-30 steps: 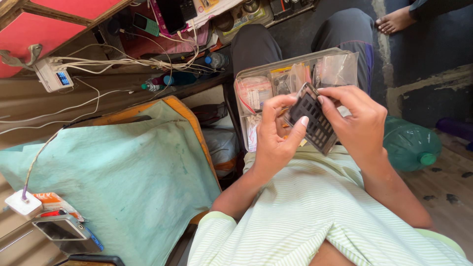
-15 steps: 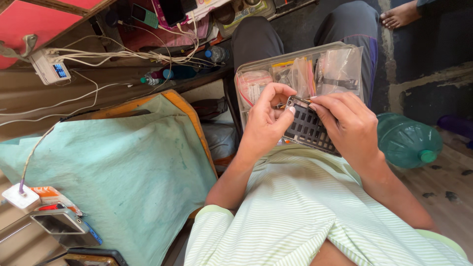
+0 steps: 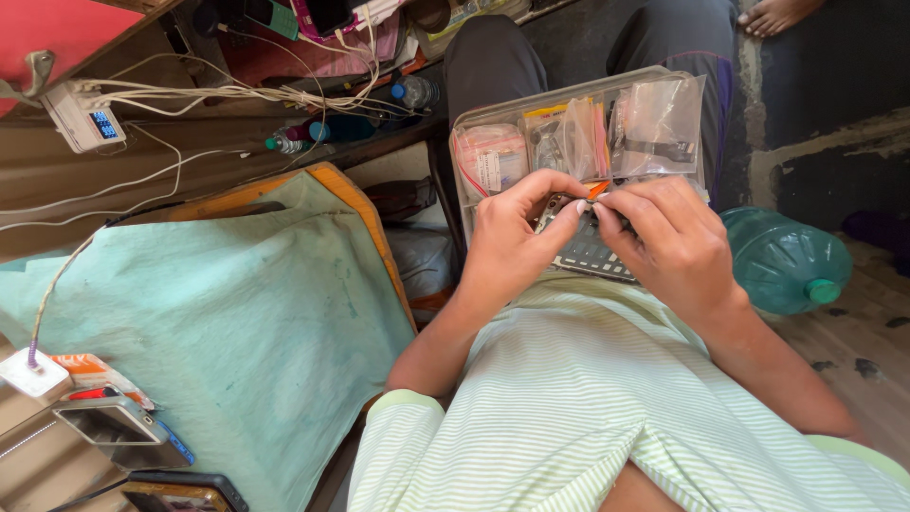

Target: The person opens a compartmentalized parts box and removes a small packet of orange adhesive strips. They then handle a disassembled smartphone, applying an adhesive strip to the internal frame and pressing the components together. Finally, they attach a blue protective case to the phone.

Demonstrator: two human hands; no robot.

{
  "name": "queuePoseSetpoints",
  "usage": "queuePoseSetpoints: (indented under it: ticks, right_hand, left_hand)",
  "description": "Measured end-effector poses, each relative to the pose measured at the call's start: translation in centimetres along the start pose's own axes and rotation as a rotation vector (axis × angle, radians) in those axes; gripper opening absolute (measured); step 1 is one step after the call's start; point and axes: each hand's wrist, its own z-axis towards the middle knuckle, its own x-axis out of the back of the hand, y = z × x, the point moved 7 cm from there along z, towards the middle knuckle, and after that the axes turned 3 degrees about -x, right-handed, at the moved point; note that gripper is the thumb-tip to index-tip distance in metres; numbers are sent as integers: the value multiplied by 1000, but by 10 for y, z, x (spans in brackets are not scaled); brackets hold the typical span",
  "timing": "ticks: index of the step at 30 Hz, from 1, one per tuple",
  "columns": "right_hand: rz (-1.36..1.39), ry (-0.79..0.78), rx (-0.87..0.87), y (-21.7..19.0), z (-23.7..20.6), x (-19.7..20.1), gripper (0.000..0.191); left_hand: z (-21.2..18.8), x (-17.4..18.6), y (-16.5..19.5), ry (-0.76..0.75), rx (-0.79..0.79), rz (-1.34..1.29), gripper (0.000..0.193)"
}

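Keypad (image 3: 586,252) now down flat on lap vs 1 s ago when held up; L hand (image 3: 512,248) & R hand (image 3: 668,245) both pinch its top edge, just below parts box (image 3: 664,81). Fine work on, looks like.

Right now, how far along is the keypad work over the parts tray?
Done: the keypad panel is bare, out of any housing, and lies over the clear parts tray on the lap. In hand: left hand and right hand both pinch at its top edge. Left: no phone body at the hands, so refitting looks undone.
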Motion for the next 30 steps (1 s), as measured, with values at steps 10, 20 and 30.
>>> queuePoseSetpoints:
  ticks: [10, 20, 30]
  right_hand:
    - [-19, 1, -23, 1, -1, -4, 19]
    - [-89, 5, -10, 0, -2, -5, 18]
    - [-167, -23, -36, 0, 2, -9, 15]
  left_hand:
    - [-9, -4, 20, 153, -134, 128, 15]
    - [-13, -8, 5, 130, -41, -34, 20]
    - [-14, -12, -5, 138, 26, -13, 13]
